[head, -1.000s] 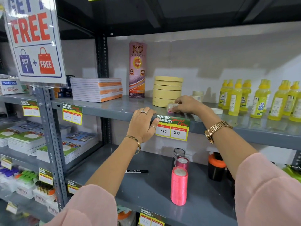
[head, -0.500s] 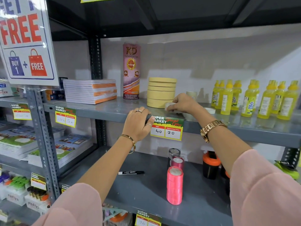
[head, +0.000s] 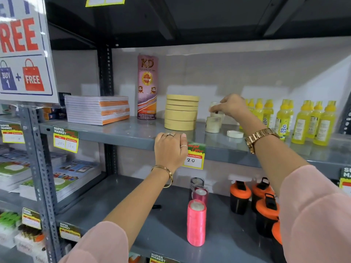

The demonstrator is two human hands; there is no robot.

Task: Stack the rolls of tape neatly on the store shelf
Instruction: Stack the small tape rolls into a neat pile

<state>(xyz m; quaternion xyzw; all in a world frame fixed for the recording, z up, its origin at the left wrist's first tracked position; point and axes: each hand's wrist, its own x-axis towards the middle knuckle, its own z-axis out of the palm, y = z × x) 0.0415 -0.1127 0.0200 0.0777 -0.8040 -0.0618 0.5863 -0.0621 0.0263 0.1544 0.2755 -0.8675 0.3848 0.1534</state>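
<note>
Right hand (head: 230, 107) fingers pinch a small tape roll (head: 214, 106) just above the short stack (head: 213, 124) for alignment; left hand (head: 170, 149), fingers curled, grips the shelf (head: 121, 132) edge for support.

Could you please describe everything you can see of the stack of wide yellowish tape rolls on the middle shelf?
The stack of masking tape rolls holds about six flat, wide, pale yellow rolls with a matte, papery look. They lie one on another, slightly uneven, upright on the grey shelf. It stands between the tall KD tape tube and the small clear tape rolls. Neither hand touches it.
</note>
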